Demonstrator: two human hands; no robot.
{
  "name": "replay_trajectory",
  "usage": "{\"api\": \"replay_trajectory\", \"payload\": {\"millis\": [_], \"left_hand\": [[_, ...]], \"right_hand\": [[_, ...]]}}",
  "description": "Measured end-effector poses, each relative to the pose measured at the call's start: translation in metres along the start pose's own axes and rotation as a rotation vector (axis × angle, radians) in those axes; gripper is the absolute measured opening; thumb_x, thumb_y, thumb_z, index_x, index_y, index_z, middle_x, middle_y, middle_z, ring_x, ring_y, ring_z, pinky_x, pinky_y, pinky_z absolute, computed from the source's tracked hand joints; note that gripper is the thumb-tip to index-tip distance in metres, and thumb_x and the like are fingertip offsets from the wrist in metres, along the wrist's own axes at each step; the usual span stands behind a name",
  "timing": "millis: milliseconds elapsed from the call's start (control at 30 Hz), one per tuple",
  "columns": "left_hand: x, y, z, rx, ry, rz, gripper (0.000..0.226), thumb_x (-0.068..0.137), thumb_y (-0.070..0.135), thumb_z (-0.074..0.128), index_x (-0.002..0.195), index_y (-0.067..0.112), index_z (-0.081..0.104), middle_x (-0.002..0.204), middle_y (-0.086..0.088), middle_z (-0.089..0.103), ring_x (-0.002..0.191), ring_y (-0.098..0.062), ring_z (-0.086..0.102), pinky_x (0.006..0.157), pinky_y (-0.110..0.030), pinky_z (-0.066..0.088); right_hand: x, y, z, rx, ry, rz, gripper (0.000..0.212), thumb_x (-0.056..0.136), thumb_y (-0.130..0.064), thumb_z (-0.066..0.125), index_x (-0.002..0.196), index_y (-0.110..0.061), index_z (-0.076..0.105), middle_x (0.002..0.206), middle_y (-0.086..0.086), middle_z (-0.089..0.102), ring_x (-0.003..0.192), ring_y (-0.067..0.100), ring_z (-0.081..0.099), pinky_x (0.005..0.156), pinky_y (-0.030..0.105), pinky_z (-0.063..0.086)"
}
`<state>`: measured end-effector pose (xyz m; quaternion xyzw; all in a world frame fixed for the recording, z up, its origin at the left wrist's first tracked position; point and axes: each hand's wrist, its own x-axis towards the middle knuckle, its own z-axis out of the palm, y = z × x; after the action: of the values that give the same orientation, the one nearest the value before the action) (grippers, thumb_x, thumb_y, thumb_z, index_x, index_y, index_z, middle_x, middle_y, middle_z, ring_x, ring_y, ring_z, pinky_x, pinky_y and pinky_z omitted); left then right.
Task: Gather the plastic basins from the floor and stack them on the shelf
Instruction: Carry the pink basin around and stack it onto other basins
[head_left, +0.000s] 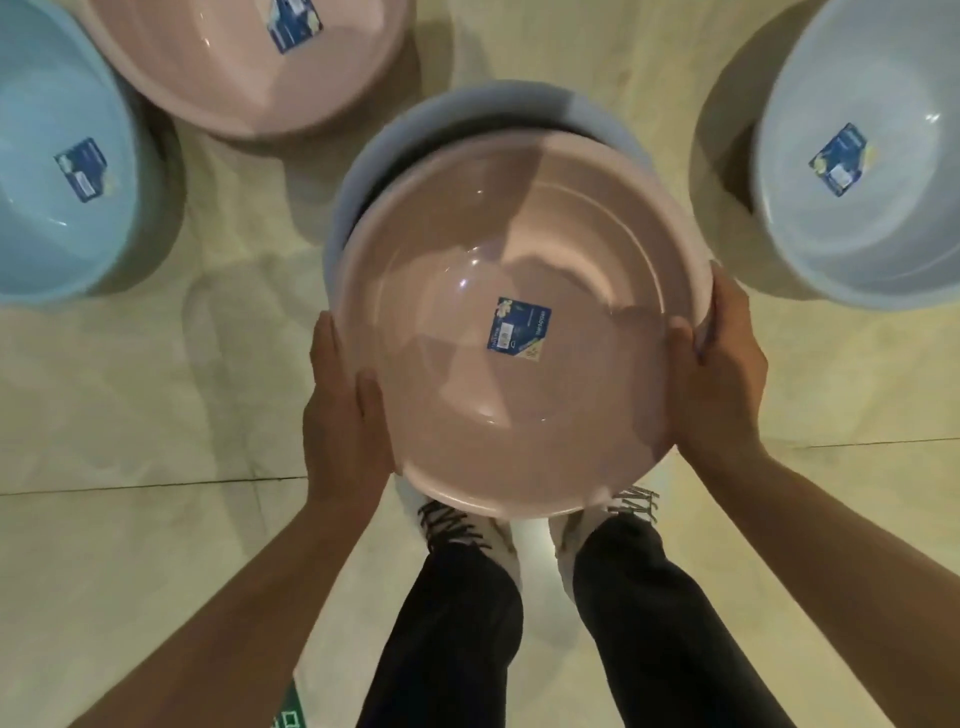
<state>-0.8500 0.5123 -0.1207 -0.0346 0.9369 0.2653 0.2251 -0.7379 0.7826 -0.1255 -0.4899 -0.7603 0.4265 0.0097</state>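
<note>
Pink basin (524, 322) held up over the floor (156, 415) in front of the body, slightly tilted, with a blue label (518, 331) stuck on its inside bottom. Partly nested in or overlapping a grey-blue basin (415, 124) whose rim shows as a crescent behind and to the left; whether the two touch cannot be told. Gripped at the left rim by the left hand (345, 415), thumb (371, 410) lying over the rim onto the inner wall, fingers going round the outside and mostly hidden. Gripped at the right rim by the right hand (724, 374), thumb (680, 343) hooked over the rim inside, fingers wrapped along the outer wall. Both hands clamped on the same basin, opposite each other, palms turned inward. Forearms bare, reaching forward and converging from the lower corners, wrists fairly straight. Directly beneath the near rim, two light shoes (457, 525) with dark laces, and dark trouser legs (457, 639) below them. Farther out on the floor, well apart from the held one: a light blue basin (52, 223) at the left edge, a second pink basin (234, 78) at the top left, and a pale grey basin (872, 182) at the right, each open side up and each with a blue label inside. Floor of pale glossy tiles with thin dark joints. A small green patch (291, 714) at the bottom edge beside the left forearm, too cut off to identify.
</note>
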Motion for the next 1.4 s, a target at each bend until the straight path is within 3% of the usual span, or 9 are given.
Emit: {"api": "replay_trajectory", "payload": {"millis": [100,300,467,667,867,1067,1200,1267,1400], "left_hand": [[0.001,-0.011,0.003,-0.05,0.009,0.021,0.059,0.107,0.023,0.041,0.159,0.031,0.013,0.1,0.022,0.058,0.076,0.013,0.059,0.061,0.001,0.039],[0.027,-0.007,0.004,-0.051,0.104,0.04,0.058,0.107,0.021,0.042,0.158,0.031,0.017,0.123,-0.006,0.067,0.085,-0.013,0.058,0.063,0.001,0.038],[0.058,0.006,0.0,-0.081,0.148,0.085,0.057,0.107,0.02,0.042,0.156,0.03,0.015,0.123,-0.012,0.067,0.092,-0.031,0.067,0.068,-0.032,0.048],[0.098,0.007,0.015,0.138,0.045,0.019,0.071,0.094,0.01,0.056,0.157,0.011,0.022,0.144,-0.02,0.042,0.123,-0.044,0.04,0.102,-0.052,0.036],[0.099,-0.003,0.031,-0.076,-0.011,0.017,0.071,0.102,0.014,0.048,0.16,0.03,0.011,0.159,0.003,0.023,0.109,-0.022,0.057,0.083,-0.032,0.039],[0.104,-0.008,0.031,-0.14,0.088,0.054,0.065,0.103,0.004,0.041,0.161,0.02,0.018,0.153,-0.004,0.039,0.126,-0.004,0.041,0.1,-0.013,0.029],[0.086,0.0,0.017,-0.132,0.123,0.091,0.06,0.104,0.007,0.041,0.16,0.019,0.022,0.147,0.0,0.041,0.113,0.009,0.035,0.094,-0.001,0.029],[0.071,0.011,0.003,-0.138,0.109,0.108,0.059,0.104,0.009,0.042,0.16,0.017,0.023,0.146,0.004,0.038,0.117,0.008,0.035,0.097,-0.005,0.03],[0.042,0.049,-0.036,-0.149,0.073,0.166,0.057,0.107,0.013,0.042,0.16,0.019,0.023,0.144,0.014,0.033,0.118,0.03,0.028,0.095,0.006,0.021]], "right_hand": [[0.005,0.002,0.006,-0.028,-0.005,-0.086,0.054,0.097,-0.006,0.051,0.148,-0.021,0.046,0.128,-0.015,0.055,0.107,-0.002,0.048,0.089,0.001,0.033],[0.029,-0.01,0.02,-0.004,0.024,-0.071,0.051,0.099,-0.018,0.051,0.148,-0.033,0.046,0.114,-0.033,0.059,0.095,-0.011,0.051,0.081,-0.004,0.031],[0.053,-0.025,0.032,0.038,0.04,-0.086,0.049,0.097,-0.022,0.049,0.136,-0.05,0.043,0.102,-0.052,0.054,0.096,-0.024,0.052,0.075,-0.005,0.033],[0.08,-0.026,0.053,-0.103,-0.116,0.013,0.056,0.097,-0.019,0.06,0.149,-0.034,0.044,0.133,0.006,0.027,0.125,0.017,0.034,0.102,0.011,0.028],[0.081,-0.014,0.067,-0.021,-0.198,-0.027,0.073,0.1,-0.017,0.056,0.162,-0.032,0.022,0.151,0.002,0.027,0.11,-0.007,0.038,0.103,0.022,0.03],[0.077,-0.003,0.078,-0.072,-0.046,-0.102,0.065,0.105,-0.016,0.047,0.164,-0.02,0.02,0.129,-0.002,0.042,0.107,-0.005,0.034,0.094,0.011,0.024],[0.07,-0.007,0.059,-0.072,-0.086,-0.175,0.061,0.107,-0.017,0.045,0.163,-0.014,0.022,0.147,0.01,0.045,0.129,0.013,0.041,0.099,0.003,0.024],[0.062,-0.019,0.037,-0.053,-0.081,-0.229,0.059,0.106,-0.017,0.045,0.162,-0.011,0.027,0.154,0.013,0.045,0.139,0.02,0.042,0.114,0.025,0.031],[0.043,-0.05,-0.02,-0.045,-0.04,-0.289,0.054,0.109,-0.018,0.044,0.161,-0.009,0.028,0.162,0.001,0.037,0.144,-0.004,0.03,0.121,0.02,0.022]]}}
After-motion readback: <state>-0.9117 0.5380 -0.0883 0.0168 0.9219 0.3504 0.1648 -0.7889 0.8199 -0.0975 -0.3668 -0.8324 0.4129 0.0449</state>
